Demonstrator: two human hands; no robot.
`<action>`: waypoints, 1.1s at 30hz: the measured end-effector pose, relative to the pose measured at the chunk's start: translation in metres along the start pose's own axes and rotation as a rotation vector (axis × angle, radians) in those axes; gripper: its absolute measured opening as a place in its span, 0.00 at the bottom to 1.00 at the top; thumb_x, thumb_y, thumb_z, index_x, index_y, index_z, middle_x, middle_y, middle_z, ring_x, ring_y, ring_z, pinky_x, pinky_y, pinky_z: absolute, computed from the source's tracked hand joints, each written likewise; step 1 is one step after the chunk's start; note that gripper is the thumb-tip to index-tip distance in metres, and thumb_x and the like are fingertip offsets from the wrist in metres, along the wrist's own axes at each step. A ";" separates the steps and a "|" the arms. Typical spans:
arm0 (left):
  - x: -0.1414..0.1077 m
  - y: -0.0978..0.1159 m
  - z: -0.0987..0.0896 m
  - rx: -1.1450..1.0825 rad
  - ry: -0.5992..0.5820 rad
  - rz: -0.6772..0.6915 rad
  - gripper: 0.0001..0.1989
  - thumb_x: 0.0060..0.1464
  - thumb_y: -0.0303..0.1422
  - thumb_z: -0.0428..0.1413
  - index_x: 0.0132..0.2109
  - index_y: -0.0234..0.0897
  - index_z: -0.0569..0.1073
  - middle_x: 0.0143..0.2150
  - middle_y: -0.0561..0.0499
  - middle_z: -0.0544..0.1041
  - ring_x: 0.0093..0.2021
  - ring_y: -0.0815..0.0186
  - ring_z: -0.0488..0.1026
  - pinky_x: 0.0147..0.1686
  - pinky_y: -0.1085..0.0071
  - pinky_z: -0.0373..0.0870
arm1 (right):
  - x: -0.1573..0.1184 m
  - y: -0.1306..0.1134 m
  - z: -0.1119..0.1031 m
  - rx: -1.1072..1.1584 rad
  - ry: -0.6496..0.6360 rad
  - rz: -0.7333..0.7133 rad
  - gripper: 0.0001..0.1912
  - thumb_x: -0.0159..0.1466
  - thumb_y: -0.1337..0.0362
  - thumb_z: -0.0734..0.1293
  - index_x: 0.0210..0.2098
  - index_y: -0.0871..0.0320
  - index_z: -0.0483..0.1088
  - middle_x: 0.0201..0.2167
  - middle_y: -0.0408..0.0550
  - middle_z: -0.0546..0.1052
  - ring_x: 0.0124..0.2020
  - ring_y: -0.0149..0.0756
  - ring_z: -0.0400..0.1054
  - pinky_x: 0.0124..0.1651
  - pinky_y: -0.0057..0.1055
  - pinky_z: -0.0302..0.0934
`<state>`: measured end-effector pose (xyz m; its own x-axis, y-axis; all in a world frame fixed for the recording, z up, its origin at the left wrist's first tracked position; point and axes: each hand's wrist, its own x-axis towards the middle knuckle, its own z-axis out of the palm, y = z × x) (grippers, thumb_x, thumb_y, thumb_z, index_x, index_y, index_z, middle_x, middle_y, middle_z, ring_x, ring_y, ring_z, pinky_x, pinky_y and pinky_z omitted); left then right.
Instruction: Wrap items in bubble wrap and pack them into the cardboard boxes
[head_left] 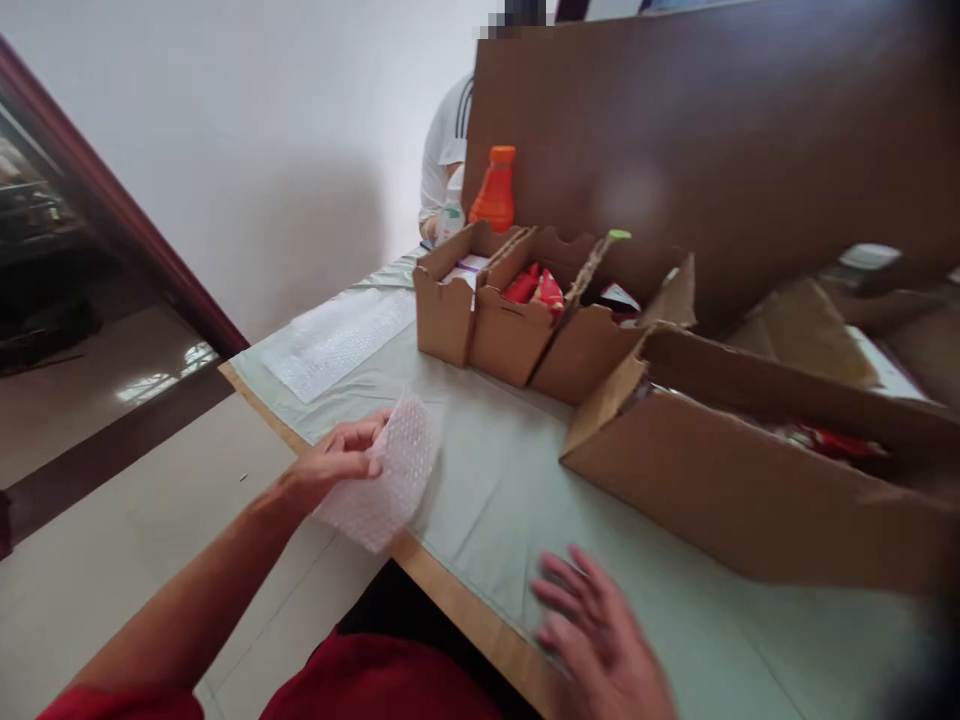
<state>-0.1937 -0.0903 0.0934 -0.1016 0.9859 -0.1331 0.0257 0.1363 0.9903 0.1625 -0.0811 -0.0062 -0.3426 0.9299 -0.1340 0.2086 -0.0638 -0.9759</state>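
My left hand (346, 455) is closed on a piece of bubble wrap (397, 475), thumb on top, held up over the front edge of the table. The wrap looks like a small folded sheet or pouch; which of the two I cannot tell. Lower right, my right hand (600, 630) hovers above the table edge, fingers spread and slightly blurred, with nothing in it. More bubble wrap (337, 340) lies flat on the table's far left part.
Several open cardboard boxes (510, 330) with red packets and other goods line the cloth-covered table (480, 470). Behind them stand an orange bottle (495, 190) and a brown panel (675, 130). A person in a white sleeve (448, 125) is partly hidden behind the panel.
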 end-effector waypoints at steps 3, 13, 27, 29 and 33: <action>-0.028 -0.014 0.028 -0.213 -0.129 -0.089 0.16 0.36 0.45 0.66 0.24 0.37 0.77 0.41 0.41 0.79 0.43 0.45 0.76 0.38 0.57 0.72 | 0.008 -0.024 0.052 0.408 -0.116 0.182 0.38 0.67 0.41 0.66 0.70 0.50 0.57 0.66 0.62 0.68 0.59 0.53 0.71 0.44 0.45 0.76; -0.077 -0.060 0.060 -0.497 -0.257 -0.240 0.19 0.43 0.44 0.71 0.39 0.39 0.79 0.35 0.47 0.78 0.32 0.61 0.76 0.33 0.66 0.73 | 0.063 -0.075 0.049 0.422 0.191 -0.080 0.26 0.54 0.49 0.75 0.47 0.56 0.76 0.42 0.51 0.82 0.37 0.42 0.75 0.40 0.37 0.72; -0.069 -0.078 0.073 -0.525 -0.022 -0.293 0.40 0.51 0.36 0.67 0.69 0.47 0.65 0.54 0.43 0.78 0.44 0.62 0.77 0.39 0.67 0.77 | -0.008 -0.032 0.024 -0.540 0.244 -0.401 0.24 0.69 0.61 0.64 0.64 0.50 0.65 0.63 0.53 0.72 0.64 0.49 0.65 0.65 0.52 0.59; -0.069 -0.077 0.071 -0.499 -0.084 -0.313 0.30 0.51 0.36 0.67 0.61 0.42 0.75 0.53 0.43 0.77 0.45 0.59 0.76 0.38 0.64 0.79 | -0.041 -0.027 0.023 -0.673 0.090 -0.474 0.30 0.67 0.63 0.67 0.68 0.47 0.60 0.66 0.53 0.68 0.67 0.50 0.62 0.66 0.53 0.59; -0.063 -0.073 0.075 -0.539 -0.115 -0.374 0.21 0.49 0.34 0.67 0.51 0.36 0.81 0.40 0.48 0.75 0.37 0.65 0.73 0.35 0.63 0.81 | -0.052 -0.020 0.042 -0.785 -0.028 -0.545 0.36 0.65 0.63 0.69 0.70 0.52 0.57 0.69 0.58 0.64 0.69 0.56 0.59 0.63 0.56 0.61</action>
<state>-0.1148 -0.1547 0.0262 0.1005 0.8900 -0.4448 -0.4947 0.4326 0.7537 0.1382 -0.1435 0.0128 -0.5935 0.7503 0.2912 0.5653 0.6461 -0.5128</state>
